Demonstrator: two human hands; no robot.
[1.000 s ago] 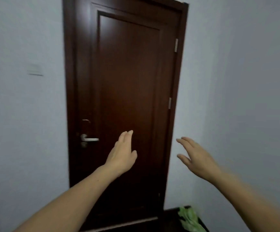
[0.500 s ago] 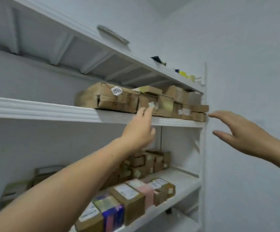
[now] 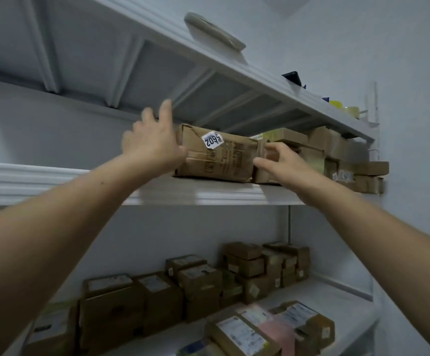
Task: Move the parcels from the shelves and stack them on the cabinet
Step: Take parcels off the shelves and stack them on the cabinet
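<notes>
Now at the pick step. Left hand (image 3: 152, 147) sits against the left end of the brown parcel (image 3: 219, 158) on the middle shelf (image 3: 54, 181), fingers straight and spread. Right hand (image 3: 283, 163) is at the right end, fingers half-curled; can't tell if they grip. Next: clamp both ends, slide it out level, clear of the neighbouring parcels (image 3: 332, 147). Creased kraft paper, boxy, soft corners, white sticker (image 3: 212, 140).

Dim, cool bluish light, flat and diffuse; no glare. Soft shadow under the upper shelf (image 3: 157, 80). Wide-angle bowing at frame edges. Lower boxes (image 3: 157, 299) slightly soft, bottom edge blurred.
</notes>
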